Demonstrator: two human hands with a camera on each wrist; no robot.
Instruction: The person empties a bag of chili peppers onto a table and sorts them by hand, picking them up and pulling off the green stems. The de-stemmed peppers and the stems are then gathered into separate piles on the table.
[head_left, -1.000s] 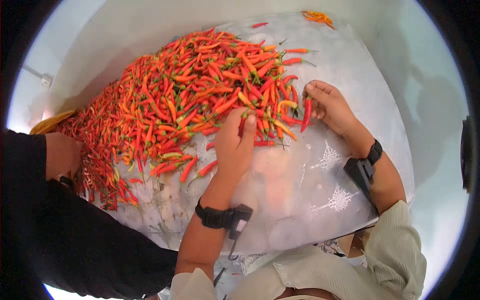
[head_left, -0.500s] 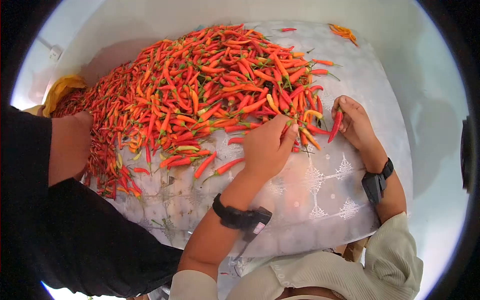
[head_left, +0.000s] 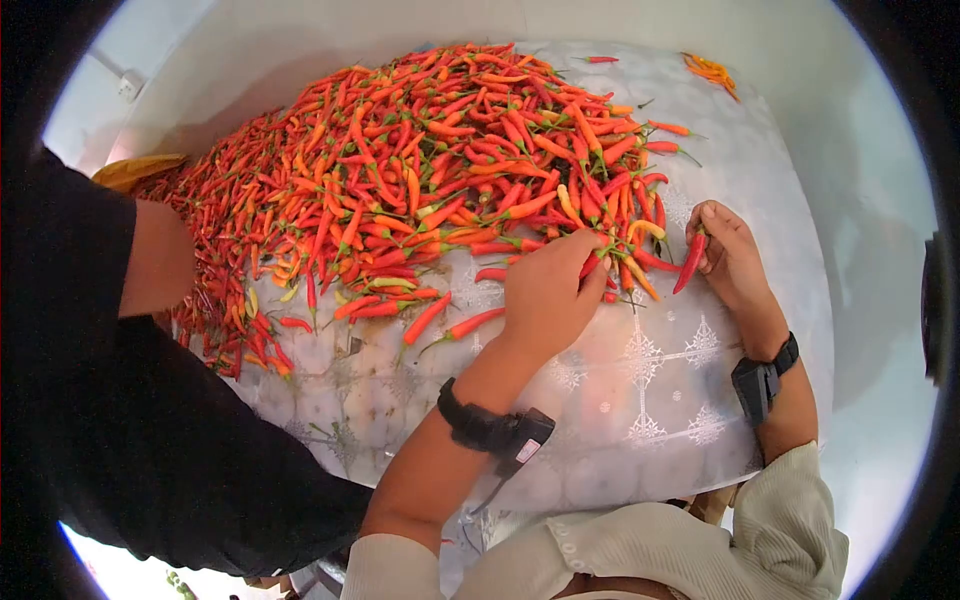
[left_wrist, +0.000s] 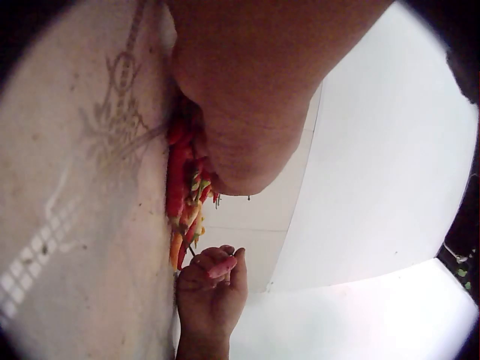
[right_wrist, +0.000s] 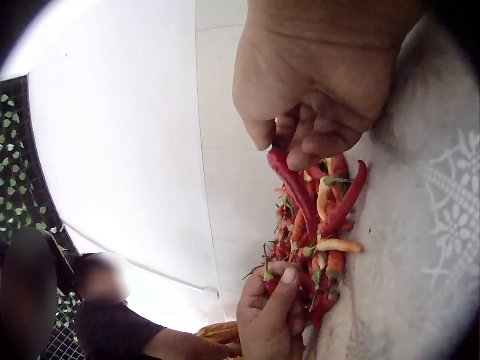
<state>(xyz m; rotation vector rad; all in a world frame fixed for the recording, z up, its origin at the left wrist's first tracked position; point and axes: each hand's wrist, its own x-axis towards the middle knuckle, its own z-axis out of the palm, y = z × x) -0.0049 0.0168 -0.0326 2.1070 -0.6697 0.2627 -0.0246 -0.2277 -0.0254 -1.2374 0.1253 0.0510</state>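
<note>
In the head view my left hand grips a red chilli between thumb and fingers, at the front right edge of a large chilli heap. A short way to its right, my right hand pinches another red chilli by its stem end, the tip hanging down. The right wrist view shows this hanging chilli in front of the heap, with my left hand below it. Beside my hands lies a curved yellow chilli with several orange ones.
A patterned clear sheet covers the table. A few orange chillies lie apart at the far right. At the left, another person's arm reaches to the heap, near a yellow bag. Pale walls stand behind.
The head view has swung, so the heap sits further right in it. My left hand has moved slightly right along the heap's edge. Both hands keep their chillies.
</note>
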